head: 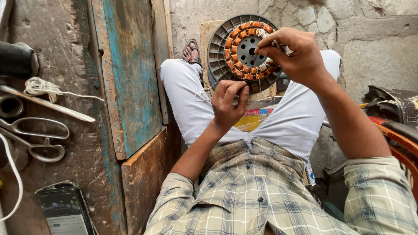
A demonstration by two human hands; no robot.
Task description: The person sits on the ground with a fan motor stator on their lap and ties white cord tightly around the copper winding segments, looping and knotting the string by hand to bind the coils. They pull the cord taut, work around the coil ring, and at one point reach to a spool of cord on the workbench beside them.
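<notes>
A round grey fan stator [245,50] with a ring of copper-wound coils leans between my knees on a wooden board [207,39]. My right hand [296,54] rests over its right side, fingertips pinched on a thin wire or needle at the coils. Below the stator, my left hand [228,102] pinches a thin white thread [202,95] that trails over my left thigh. I sit in light trousers and a checked shirt.
On the worn bench at left lie scissors [35,137], a metal blade [48,103], a coil of white string [39,86], a dark spool [16,58] and a phone [63,209]. A blue-painted plank [130,74] stands beside my leg. A red-rimmed seat [398,137] is at right.
</notes>
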